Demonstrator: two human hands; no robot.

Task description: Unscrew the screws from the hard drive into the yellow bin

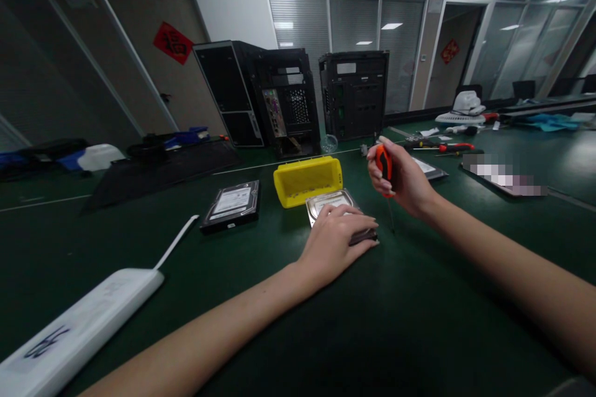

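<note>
Centre frame, I have the left hand [336, 229] clasping a silver, rectangular metal hard drive [319, 203], the right hand [401, 172] gripping an orange-and-black-handled screwdriver [382, 161] right of centre.

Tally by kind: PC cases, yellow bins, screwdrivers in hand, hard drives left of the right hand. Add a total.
PC cases: 3
Yellow bin: 1
Screwdriver in hand: 1
Hard drives, one partly covered by the left hand: 2
Total: 7
</note>
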